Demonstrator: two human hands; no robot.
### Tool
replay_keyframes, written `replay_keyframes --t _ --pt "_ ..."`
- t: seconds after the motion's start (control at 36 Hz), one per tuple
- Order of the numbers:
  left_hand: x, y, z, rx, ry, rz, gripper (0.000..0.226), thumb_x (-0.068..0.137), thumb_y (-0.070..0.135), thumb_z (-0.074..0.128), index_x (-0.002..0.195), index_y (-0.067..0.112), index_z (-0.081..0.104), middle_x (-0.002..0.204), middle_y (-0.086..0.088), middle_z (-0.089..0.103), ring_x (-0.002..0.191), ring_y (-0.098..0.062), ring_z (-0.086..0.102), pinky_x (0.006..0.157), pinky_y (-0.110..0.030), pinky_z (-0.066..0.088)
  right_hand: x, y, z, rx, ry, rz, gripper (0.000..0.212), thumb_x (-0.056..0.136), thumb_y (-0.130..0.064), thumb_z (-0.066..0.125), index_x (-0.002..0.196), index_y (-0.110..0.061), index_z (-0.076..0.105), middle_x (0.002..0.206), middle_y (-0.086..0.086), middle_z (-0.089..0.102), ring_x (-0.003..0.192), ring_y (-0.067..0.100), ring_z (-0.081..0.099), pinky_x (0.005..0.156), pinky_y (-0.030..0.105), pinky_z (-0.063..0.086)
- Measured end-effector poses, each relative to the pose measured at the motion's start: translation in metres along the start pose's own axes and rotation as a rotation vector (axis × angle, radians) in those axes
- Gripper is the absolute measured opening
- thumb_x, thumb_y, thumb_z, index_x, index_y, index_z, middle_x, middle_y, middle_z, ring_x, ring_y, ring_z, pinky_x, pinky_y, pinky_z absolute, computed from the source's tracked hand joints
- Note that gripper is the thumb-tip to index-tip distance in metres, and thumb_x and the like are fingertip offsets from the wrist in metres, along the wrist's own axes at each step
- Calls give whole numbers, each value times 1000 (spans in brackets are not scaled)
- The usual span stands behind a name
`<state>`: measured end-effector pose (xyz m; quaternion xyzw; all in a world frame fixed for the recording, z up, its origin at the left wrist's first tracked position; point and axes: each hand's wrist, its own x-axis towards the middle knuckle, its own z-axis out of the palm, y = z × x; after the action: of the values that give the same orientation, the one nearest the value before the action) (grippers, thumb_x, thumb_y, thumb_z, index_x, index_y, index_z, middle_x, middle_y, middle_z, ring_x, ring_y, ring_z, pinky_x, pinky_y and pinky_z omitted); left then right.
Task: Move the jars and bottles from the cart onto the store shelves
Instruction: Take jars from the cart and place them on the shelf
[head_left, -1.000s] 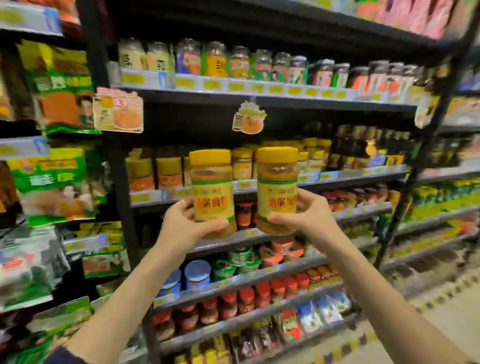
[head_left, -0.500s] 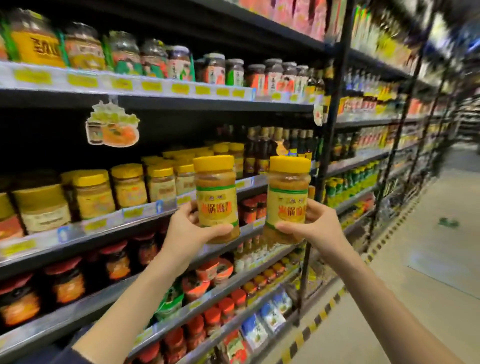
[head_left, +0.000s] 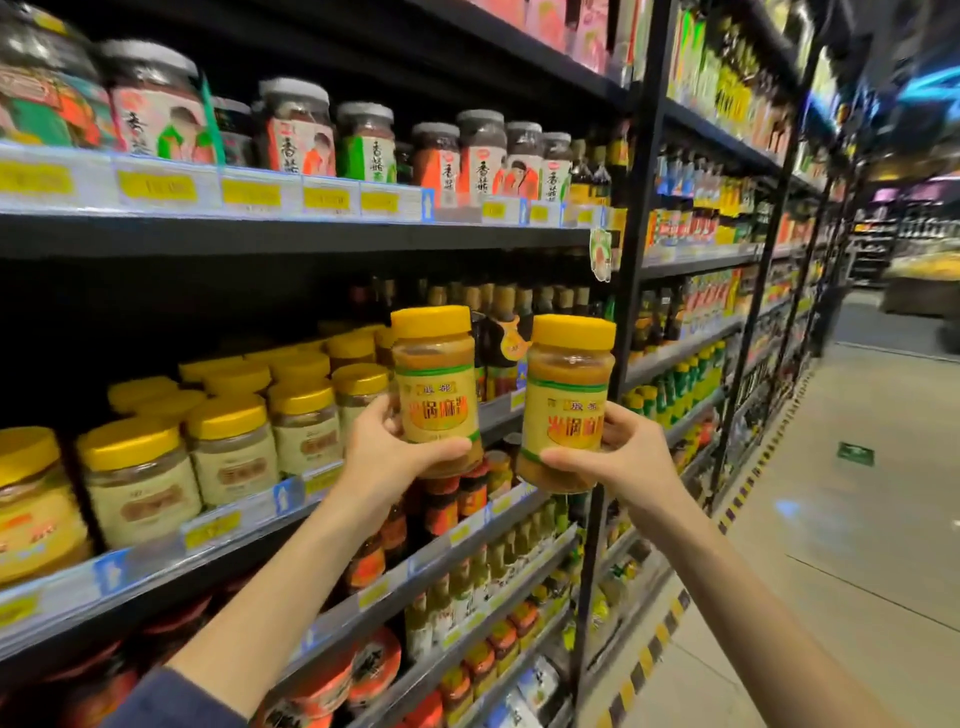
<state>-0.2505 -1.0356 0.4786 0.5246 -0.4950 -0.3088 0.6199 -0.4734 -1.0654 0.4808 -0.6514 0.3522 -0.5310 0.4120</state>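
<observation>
Behind the left jar (head_left: 435, 384) the left hand (head_left: 385, 457) hides its fingertips; the right jar (head_left: 566, 405) likewise screens those of the right hand (head_left: 634, 462); yellow price tags (head_left: 156, 186) blur past reading; the frame's left edge crops a shelf jar (head_left: 31, 499).

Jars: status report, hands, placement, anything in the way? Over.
Left hand grips left jar, right hand grips right jar. Both upright, unshelved. Stocked jars crowd the shelf front.

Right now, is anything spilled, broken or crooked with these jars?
Nothing stands out: the left hand grips the left jar, the right hand the right jar; both capped, intact, nearly upright. The shelved jars stand orderly.
</observation>
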Motion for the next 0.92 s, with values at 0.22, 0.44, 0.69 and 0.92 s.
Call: replay_keyframes --t 0.22,0.44,0.69,0.92 --pt "68 -28 25 57 65 -35 89 48 16 90 125 9 46 122 -3 63 108 -20 62 94 -43 51 59 37 -12 -5 -40 0 46 57 -12 86 98 -24 67 92 -4 75 88 11 71 75 25 56" --pt "131 -56 48 100 148 -45 83 56 7 87 127 12 44 119 -5 62 106 -21 63 93 -43 51 133 79 -21 16 -123 8 45 57 -10 86 95 -24 67 88 -10 75 86 7 71 75 24 57" --pt "182 -72 65 207 246 -74 92 59 12 87 133 4 34 123 -8 60 110 -20 60 96 -37 49 203 110 -25 63 -275 11 53 54 -12 86 102 -23 66 96 -9 73 90 4 69 71 17 55" --pt "200 -84 64 332 283 -92 46 63 7 84 86 29 51 93 4 62 90 -12 60 83 -29 47 234 130 -19 88 -365 -2 54 55 -9 86 105 -18 66 96 -8 74 90 4 69 70 17 55"
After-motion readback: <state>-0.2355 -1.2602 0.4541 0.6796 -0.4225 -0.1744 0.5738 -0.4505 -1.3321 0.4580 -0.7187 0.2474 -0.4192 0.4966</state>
